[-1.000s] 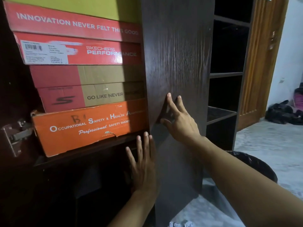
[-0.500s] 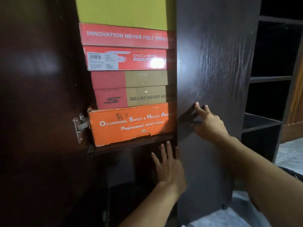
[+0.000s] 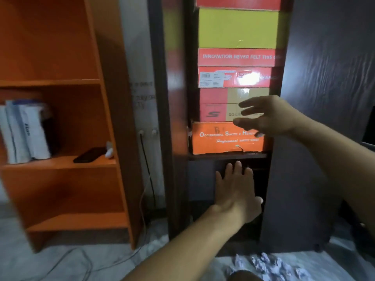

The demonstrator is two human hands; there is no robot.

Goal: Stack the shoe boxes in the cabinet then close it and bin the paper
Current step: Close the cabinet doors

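1. The left hand (image 3: 236, 191) is reaching flat below the shelf, fingers straight, holding nothing.
2. The shoe boxes (image 3: 235, 78) are sitting stacked in the cabinet (image 3: 172, 118).
3. The right hand (image 3: 265, 116) is hovering before them, fingers spread, empty.
4. The crumpled paper (image 3: 267, 266) is lying on the floor.

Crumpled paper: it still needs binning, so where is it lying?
The crumpled paper lies on the floor at the bottom right of the head view, before the cabinet's dark door.

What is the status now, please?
Both hands open: left hand, right hand. Shoe boxes stacked; cabinet door ajar. Crumpled paper on floor.
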